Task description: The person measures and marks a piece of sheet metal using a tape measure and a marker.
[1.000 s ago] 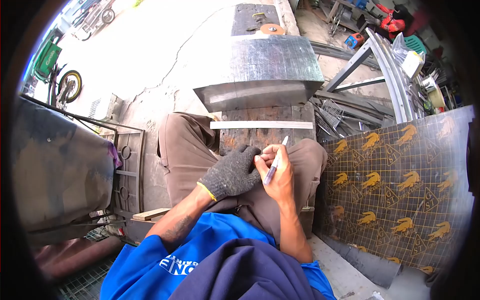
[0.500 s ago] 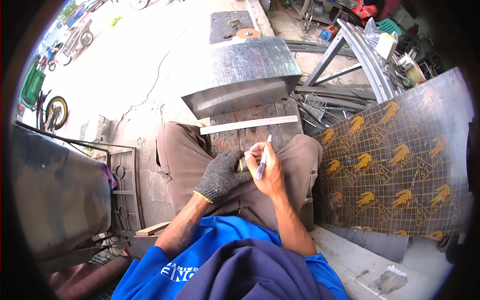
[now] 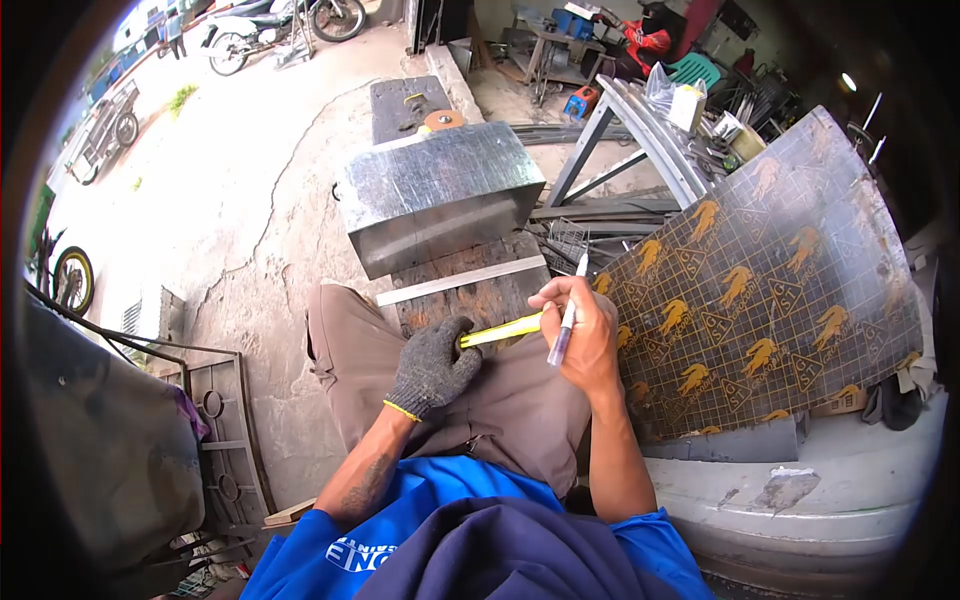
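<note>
My left hand (image 3: 432,370), in a dark grey knit glove with a yellow cuff edge, is closed on a tape measure whose case is mostly hidden by the fingers. A yellow blade (image 3: 507,330) stretches from it across my lap to my bare right hand (image 3: 590,345). Those right fingers pinch the blade's end and also hold a marker pen (image 3: 564,335) with a clear barrel, light tip upward. Beyond my hands, a pale flat strip (image 3: 462,281) lies across a worn wooden bench (image 3: 470,303). A shiny sheet-metal box (image 3: 440,190) rests on the bench behind the strip.
A dark patterned board (image 3: 745,290) leans at my right. Behind it stand a grey metal frame (image 3: 655,135) and scrap metal lengths (image 3: 610,215). An orange disc (image 3: 444,120) sits past the box. To the left is a metal gate (image 3: 228,440). A person in red (image 3: 648,40) is far back.
My right hand has moved right, away from the left, drawing out the yellow blade between them. The head view has shifted, showing more of the background.
</note>
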`<state>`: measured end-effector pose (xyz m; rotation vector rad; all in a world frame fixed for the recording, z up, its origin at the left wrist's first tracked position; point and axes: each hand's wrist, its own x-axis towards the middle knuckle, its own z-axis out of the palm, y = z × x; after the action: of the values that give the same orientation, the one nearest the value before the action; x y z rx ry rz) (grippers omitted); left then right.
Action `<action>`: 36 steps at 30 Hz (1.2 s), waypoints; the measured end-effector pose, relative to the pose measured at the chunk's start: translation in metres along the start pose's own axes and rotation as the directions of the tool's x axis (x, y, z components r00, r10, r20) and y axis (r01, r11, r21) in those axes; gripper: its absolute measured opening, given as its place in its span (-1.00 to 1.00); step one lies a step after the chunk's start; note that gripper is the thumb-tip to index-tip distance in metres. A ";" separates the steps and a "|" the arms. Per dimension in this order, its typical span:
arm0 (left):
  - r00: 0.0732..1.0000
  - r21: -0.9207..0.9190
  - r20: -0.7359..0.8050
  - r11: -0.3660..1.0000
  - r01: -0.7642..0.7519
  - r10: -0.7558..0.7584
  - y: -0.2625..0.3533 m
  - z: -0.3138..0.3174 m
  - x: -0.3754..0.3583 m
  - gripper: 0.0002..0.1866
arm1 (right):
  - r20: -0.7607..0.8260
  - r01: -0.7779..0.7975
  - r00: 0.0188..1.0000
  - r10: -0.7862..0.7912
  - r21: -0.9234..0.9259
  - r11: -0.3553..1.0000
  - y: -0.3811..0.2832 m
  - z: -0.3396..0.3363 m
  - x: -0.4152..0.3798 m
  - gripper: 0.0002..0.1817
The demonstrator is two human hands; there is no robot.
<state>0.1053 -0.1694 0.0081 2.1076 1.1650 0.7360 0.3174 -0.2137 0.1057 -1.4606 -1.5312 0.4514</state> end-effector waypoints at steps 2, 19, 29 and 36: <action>0.995 -0.145 -0.086 0.989 0.028 -0.041 -0.002 -0.001 -0.002 -0.58 | 0.012 -0.053 0.998 0.054 -0.041 0.998 -0.009 -0.013 0.009 -0.83; 0.995 0.163 -0.096 0.987 0.002 0.014 0.016 -0.138 0.084 -0.73 | 0.038 0.168 0.985 -0.171 0.071 0.983 0.027 -0.034 0.147 -0.84; 0.987 0.324 0.102 0.942 0.087 -0.126 -0.050 -0.162 0.194 -0.62 | 0.180 0.176 0.972 -0.148 -0.148 0.973 0.092 0.034 0.257 -0.68; 0.955 0.354 0.266 0.935 0.031 -0.132 -0.090 -0.165 0.214 -0.47 | 0.260 0.388 0.900 -0.349 -0.114 0.915 0.134 0.053 0.256 -0.84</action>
<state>0.0381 0.0952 0.0876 2.3360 1.2806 0.1795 0.3901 0.0677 0.0683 -1.2247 -2.0293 0.2798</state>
